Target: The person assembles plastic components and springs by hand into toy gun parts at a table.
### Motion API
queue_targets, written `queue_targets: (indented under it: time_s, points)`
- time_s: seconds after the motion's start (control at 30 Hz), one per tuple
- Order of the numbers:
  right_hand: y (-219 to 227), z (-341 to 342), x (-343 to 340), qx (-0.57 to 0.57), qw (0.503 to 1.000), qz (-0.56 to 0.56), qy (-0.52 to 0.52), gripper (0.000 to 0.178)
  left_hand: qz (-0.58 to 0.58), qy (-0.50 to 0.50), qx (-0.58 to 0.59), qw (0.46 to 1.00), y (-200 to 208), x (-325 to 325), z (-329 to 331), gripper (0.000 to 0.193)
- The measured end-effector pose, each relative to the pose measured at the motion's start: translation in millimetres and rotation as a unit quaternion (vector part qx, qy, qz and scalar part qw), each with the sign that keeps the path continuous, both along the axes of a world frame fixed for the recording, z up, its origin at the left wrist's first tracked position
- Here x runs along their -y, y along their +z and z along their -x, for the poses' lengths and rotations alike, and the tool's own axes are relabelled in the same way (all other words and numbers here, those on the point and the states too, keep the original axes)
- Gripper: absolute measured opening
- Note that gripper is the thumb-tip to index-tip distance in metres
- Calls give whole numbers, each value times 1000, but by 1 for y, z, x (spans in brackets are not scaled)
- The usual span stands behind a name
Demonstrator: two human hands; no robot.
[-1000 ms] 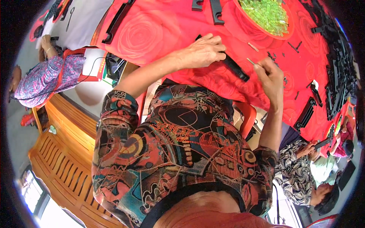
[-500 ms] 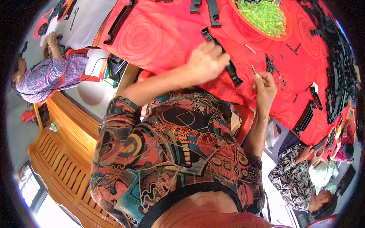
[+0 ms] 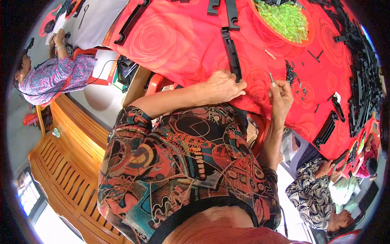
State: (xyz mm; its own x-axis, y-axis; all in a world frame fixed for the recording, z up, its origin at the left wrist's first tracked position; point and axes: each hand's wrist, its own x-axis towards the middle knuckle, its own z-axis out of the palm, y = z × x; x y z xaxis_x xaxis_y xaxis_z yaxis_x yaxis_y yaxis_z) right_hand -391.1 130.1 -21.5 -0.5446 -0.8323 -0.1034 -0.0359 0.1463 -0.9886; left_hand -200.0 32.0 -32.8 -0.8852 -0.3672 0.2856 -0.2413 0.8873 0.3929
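Observation:
A long, narrow black plastic piece (image 3: 231, 51) with a channel along it lies on the red cloth, pointing away from me. Curled round its near end is my left hand (image 3: 223, 86), closed, and its fingers hide that end. A thin, short metal-coloured rod (image 3: 271, 76) sticks up from my right hand (image 3: 280, 95), pinched between thumb and forefinger. That hand is just right of the black piece, apart from it. Small black scraps (image 3: 290, 71) are scattered on the cloth beyond my right hand.
An orange-rimmed bowl (image 3: 310, 30) of green translucent pieces stands at the far right. Black plastic parts (image 3: 362, 85) are heaped along the right edge; more (image 3: 232, 16) lie at the back. A wooden bench (image 3: 69, 171) is at left. Other people sit left and right.
The black piece has turned from slanting to nearly straight away from me. My left hand has shifted nearer to me, to its near end. My right hand has barely moved.

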Motion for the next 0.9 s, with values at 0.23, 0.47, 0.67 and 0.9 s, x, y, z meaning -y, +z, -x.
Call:
queue_targets:
  time_s: [0.23,0.47,0.67,0.9]
  points:
    - [-7,2,3,10,1000,-6,5,6,2,-3,49,999,18,7,-23,10]
    - [-15,1,5,17,1000,10,11,7,-33,9,96,995,24,-7,-64,11]
    - [-9,1,7,3,1000,1,23,9,6,-19,123,992,32,14,-80,12]
    - [-2,0,7,-64,997,27,45,12,76,-52,99,991,31,57,-51,14]
